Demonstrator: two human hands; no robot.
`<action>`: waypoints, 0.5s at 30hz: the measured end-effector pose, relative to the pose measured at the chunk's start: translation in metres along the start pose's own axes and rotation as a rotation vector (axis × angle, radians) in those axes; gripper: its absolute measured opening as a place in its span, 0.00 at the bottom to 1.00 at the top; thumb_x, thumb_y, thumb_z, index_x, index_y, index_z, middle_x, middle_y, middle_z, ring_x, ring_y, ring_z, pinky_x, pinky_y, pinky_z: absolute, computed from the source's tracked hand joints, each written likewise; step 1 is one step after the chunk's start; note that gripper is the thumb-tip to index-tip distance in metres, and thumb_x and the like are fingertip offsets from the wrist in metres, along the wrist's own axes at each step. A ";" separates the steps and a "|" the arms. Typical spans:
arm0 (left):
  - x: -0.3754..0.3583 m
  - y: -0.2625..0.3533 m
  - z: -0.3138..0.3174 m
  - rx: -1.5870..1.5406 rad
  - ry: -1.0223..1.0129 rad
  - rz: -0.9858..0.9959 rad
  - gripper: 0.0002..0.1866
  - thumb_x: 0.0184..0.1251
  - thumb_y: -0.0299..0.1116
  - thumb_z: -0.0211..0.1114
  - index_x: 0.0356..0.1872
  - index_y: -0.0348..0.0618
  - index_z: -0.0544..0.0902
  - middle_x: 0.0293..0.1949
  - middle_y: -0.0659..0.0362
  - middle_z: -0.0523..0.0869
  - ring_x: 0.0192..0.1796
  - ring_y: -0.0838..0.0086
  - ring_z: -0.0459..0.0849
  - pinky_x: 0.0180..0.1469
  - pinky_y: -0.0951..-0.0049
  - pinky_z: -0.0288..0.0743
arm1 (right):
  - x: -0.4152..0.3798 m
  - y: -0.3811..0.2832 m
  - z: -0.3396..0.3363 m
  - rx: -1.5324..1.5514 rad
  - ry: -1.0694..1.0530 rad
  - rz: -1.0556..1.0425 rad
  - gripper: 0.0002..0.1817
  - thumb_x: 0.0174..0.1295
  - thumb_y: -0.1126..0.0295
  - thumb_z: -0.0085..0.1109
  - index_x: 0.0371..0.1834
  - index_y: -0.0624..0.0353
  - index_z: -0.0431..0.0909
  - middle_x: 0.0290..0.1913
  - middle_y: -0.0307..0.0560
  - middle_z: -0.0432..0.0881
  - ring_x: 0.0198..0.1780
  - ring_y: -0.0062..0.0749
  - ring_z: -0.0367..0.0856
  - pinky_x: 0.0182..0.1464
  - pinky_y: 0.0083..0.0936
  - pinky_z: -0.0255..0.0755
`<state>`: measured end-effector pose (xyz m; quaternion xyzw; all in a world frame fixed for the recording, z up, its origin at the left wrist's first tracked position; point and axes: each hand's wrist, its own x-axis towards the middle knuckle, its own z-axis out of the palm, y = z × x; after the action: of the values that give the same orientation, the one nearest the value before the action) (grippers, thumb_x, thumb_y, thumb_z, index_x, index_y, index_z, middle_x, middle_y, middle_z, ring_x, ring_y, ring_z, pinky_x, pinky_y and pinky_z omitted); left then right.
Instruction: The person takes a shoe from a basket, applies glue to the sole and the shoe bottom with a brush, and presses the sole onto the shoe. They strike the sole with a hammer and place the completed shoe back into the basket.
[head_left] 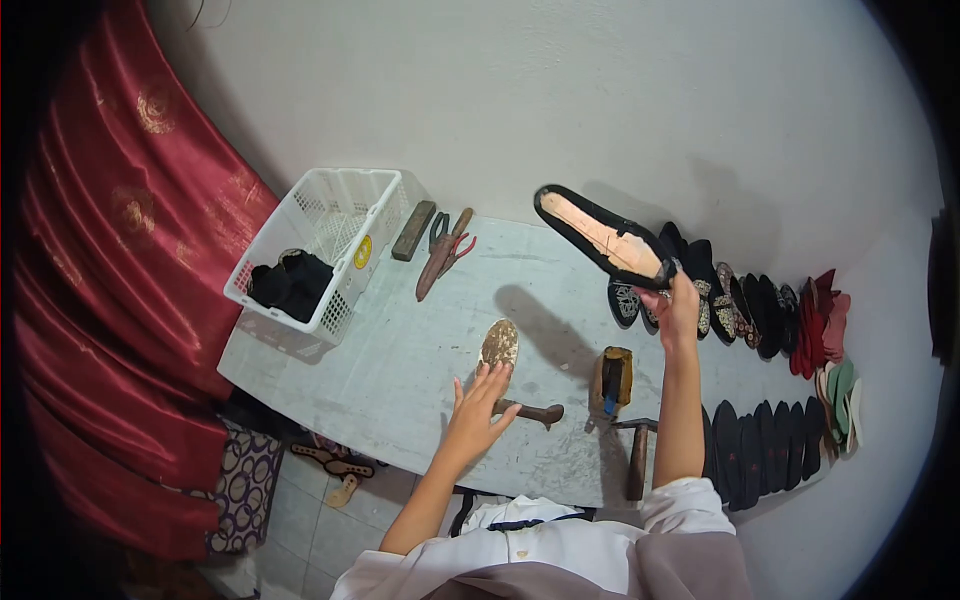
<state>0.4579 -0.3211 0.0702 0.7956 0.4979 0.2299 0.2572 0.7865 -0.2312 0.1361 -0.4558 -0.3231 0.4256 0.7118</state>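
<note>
I look down on a pale grey table (400,350) that runs from the left centre of the frame to the lower right, set against a plain white wall (600,90). A red curtain (110,300) fills the left edge. Below the table, at lower left, I see tiled floor (300,530), a patterned cushion (245,490) and a pair of sandals (335,468).

My right hand (678,308) is raised at centre right, fingers closed around the heel end of a black shoe (600,238) that it holds up off the table, insole showing, toe pointing to the upper left. My left hand (478,400) lies low at centre with fingers spread, fingertips touching a brush (500,343) that rests on the table. A short tool (530,411) lies just beside that hand, to its right.

A white basket (325,245) sits at upper left of the table with something dark (290,283) in it. Next to it lie a dark block (413,231) and pliers (442,252). A small brown box (614,378) stands near the bottom centre, with a hammer (637,455) below it at the table's edge. Rows of shoes (770,320) line the right end.

The dark bundle in the basket is too shadowed for me to identify. The black frame border cuts off the far right shoes. My right arm hides part of the shoe rows. The short tool's working end is hard to make out.
</note>
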 end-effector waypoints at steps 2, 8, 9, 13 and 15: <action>0.009 -0.002 -0.014 -0.230 -0.030 -0.038 0.34 0.66 0.43 0.58 0.70 0.45 0.55 0.69 0.52 0.61 0.73 0.62 0.55 0.70 0.47 0.44 | -0.042 0.002 0.016 0.195 -0.026 0.015 0.19 0.68 0.65 0.42 0.51 0.72 0.69 0.40 0.55 0.81 0.36 0.42 0.85 0.32 0.22 0.83; 0.050 0.002 -0.051 -1.452 0.124 -0.063 0.31 0.70 0.48 0.53 0.67 0.44 0.57 0.61 0.53 0.71 0.66 0.67 0.66 0.67 0.61 0.57 | -0.134 0.030 0.080 0.357 -0.191 0.396 0.20 0.64 0.69 0.46 0.57 0.68 0.64 0.48 0.57 0.78 0.39 0.44 0.84 0.37 0.26 0.84; 0.055 0.003 -0.057 -1.535 0.152 -0.101 0.27 0.71 0.46 0.52 0.64 0.41 0.61 0.57 0.56 0.74 0.62 0.68 0.69 0.65 0.62 0.61 | -0.138 0.044 0.086 0.378 -0.260 0.429 0.21 0.62 0.72 0.48 0.58 0.65 0.63 0.45 0.55 0.78 0.39 0.40 0.84 0.41 0.33 0.84; 0.065 -0.014 -0.079 -1.562 0.114 -0.227 0.27 0.69 0.43 0.56 0.62 0.39 0.64 0.55 0.56 0.76 0.56 0.70 0.76 0.59 0.70 0.69 | -0.150 0.053 0.094 0.126 -0.527 0.384 0.22 0.62 0.67 0.52 0.58 0.58 0.63 0.52 0.48 0.75 0.54 0.28 0.74 0.52 0.22 0.70; 0.061 -0.015 -0.091 -1.468 -0.012 -0.265 0.28 0.68 0.43 0.58 0.63 0.38 0.63 0.55 0.55 0.76 0.55 0.70 0.77 0.58 0.71 0.70 | -0.146 0.043 0.109 0.211 -0.502 0.347 0.25 0.62 0.63 0.55 0.61 0.57 0.62 0.55 0.46 0.73 0.55 0.25 0.71 0.52 0.19 0.66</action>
<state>0.4155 -0.2440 0.1370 0.3539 0.3065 0.4661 0.7507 0.6179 -0.3126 0.1271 -0.3086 -0.3602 0.6708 0.5701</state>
